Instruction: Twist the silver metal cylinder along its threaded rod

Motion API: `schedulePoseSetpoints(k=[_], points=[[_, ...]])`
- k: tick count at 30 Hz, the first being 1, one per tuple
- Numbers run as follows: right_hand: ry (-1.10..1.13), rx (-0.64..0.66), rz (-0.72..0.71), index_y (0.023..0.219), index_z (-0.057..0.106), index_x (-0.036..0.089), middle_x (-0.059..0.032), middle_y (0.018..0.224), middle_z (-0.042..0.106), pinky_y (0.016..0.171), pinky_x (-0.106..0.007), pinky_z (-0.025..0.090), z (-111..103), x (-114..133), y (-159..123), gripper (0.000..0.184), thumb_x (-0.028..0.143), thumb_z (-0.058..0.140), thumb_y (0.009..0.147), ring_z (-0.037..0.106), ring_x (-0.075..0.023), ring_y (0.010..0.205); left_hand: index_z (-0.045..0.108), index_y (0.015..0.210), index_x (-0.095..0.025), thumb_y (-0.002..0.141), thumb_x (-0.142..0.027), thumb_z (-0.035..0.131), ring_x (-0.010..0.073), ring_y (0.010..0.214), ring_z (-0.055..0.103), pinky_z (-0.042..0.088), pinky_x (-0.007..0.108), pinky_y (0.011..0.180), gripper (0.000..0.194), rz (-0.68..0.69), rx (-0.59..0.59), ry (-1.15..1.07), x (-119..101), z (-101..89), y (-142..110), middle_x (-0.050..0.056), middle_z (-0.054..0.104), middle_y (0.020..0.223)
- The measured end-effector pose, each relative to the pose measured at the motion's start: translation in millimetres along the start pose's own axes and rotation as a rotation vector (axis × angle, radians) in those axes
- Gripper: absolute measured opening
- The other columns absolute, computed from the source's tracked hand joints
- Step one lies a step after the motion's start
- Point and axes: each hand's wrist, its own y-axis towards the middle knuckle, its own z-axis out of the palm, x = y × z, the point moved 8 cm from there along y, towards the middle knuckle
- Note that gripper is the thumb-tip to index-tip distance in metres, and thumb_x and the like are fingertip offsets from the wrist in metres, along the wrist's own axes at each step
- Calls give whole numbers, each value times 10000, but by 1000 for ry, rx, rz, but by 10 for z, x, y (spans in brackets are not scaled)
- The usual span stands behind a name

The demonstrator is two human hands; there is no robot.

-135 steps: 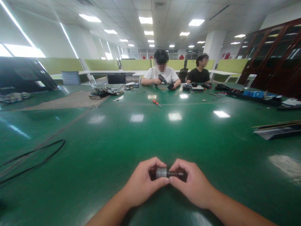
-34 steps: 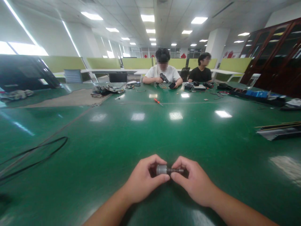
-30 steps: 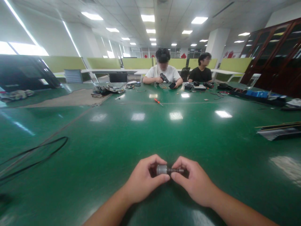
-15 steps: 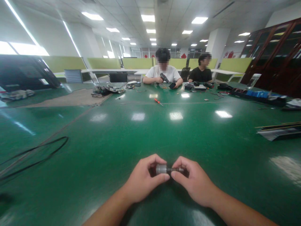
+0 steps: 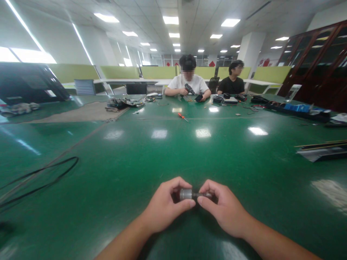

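Note:
Low in the head view, my left hand (image 5: 168, 204) curls thumb and fingers round a grey metal cylinder with a thin shaft (image 5: 186, 194). The wide, round body lies in that hand. Its narrower shaft points right, where my right hand (image 5: 221, 207) pinches it between thumb and fingers. A small gap separates the fingertips of both hands. The piece is held level just above the green table (image 5: 151, 162); what kind of part it is I cannot tell.
An orange-handled screwdriver (image 5: 182, 116) lies farther back. Black cable (image 5: 62, 173) loops at left; metal strips (image 5: 322, 150) lie at right. Across the table, a person in white (image 5: 200, 83) holds a power drill (image 5: 189, 89). Another person (image 5: 231, 85) sits beside. Electronic parts (image 5: 123, 103) lie at back left.
Almost nothing differs. Both hands keep their grip on the cylinder and its shaft, with at most a tiny shift of the right fingers.

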Motion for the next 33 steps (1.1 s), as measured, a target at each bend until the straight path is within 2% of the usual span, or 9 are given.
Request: schedulePoseSetpoints(k=[33], points=[[-9,0,-7,794,575,188,40,680,542,619,-247,353,-9,17,2,87,226,614,861,491,-132,648,647,890,-147,739,-355,790,150,684,521,406,248,634,294,-18,-17,-32,-22,-4,3,-6,604,747]])
